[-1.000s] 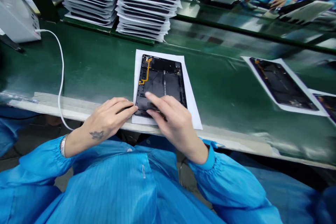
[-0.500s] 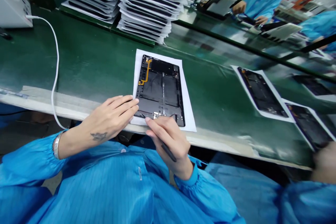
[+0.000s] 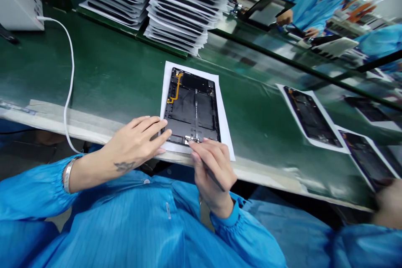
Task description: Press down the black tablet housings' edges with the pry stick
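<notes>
An opened tablet housing [image 3: 188, 111] lies on a white paper sheet [image 3: 226, 142] at the bench's front edge. Its inside is black, with an orange flex cable [image 3: 178, 88] at the upper left and a small silvery connector board [image 3: 189, 139] near the bottom edge. My left hand [image 3: 141, 140] rests with fingers stretched over the housing's lower left corner. In my right hand [image 3: 213, 167] is a dark, pen-like tool [image 3: 216, 176], pinched between thumb and fingers. Its tip is hidden by the fingertips, close to the connector board.
Two tall stacks of paper-interleaved dark panels [image 3: 185, 12] stand behind the housing. A white cable [image 3: 72, 63] runs from a white box [image 3: 21, 0] over the front edge. More housings on paper [image 3: 310, 113] lie to the right, near a blurred co-worker's hand [image 3: 391, 205].
My right hand has shifted right along the housing's bottom edge, from left of the connector board to it. The left fingers have spread a little and slid slightly right.
</notes>
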Available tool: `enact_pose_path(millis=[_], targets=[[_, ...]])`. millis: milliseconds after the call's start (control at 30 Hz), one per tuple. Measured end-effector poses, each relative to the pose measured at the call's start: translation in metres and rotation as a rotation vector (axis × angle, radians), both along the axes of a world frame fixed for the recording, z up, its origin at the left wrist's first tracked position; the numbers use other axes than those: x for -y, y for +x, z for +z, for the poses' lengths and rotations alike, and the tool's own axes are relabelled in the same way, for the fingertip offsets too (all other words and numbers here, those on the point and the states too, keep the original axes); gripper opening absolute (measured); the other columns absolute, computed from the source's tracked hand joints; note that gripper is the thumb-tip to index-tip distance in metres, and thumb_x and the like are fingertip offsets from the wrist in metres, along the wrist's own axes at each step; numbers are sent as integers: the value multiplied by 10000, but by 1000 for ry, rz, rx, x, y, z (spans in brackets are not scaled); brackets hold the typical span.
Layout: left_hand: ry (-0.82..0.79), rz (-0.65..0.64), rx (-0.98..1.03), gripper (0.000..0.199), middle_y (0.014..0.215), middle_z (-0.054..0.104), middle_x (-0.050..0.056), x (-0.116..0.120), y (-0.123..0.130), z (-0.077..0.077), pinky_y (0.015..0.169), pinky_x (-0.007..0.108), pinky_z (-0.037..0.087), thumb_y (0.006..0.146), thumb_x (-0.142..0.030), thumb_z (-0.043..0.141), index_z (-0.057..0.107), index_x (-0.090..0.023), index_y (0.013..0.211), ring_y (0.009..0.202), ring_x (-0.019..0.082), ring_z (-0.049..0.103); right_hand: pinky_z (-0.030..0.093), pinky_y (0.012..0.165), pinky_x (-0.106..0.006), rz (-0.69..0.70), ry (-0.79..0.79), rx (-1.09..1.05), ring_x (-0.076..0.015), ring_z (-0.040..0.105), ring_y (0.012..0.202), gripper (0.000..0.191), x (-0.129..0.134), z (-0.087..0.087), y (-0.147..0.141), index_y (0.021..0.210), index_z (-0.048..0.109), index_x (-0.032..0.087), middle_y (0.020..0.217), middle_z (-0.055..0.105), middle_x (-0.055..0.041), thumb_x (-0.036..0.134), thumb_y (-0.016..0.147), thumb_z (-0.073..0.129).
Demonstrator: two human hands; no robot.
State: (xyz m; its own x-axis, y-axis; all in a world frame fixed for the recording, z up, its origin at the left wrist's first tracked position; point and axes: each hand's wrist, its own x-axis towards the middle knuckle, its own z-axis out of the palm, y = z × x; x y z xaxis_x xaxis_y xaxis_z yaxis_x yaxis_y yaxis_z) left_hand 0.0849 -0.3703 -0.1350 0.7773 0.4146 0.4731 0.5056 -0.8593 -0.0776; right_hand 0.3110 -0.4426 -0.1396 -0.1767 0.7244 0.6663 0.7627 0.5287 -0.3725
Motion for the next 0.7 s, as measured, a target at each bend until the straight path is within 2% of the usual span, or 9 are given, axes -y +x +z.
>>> enact_pose_path(millis=[200,333,700], targets=[[38,44,-103,662,1135,675,221,7,15,10,936,464,521,905,-606,611,623,-82,1308,1073,339,652,565,772,-321,146,-287,-337,-166,679,856,168,-29,21,-7,992,730,231,925,733,-28,154,973,583],[53,41,-119,673,1131,665,231,7,17,11,904,446,517,896,-619,604,630,-68,1282,1025,341,658,548,763,-302,203,-368,-338,-153,667,830,155,-39,23,-13,930,725,208,883,723,-23,188,984,581],[97,48,-88,670,1117,672,226,7,17,8,879,424,522,908,-640,569,646,-74,1259,983,328,672,549,777,-331,178,-373,-323,-170,672,841,166,-38,19,-14,956,725,222,911,743,-30,221,995,563]])
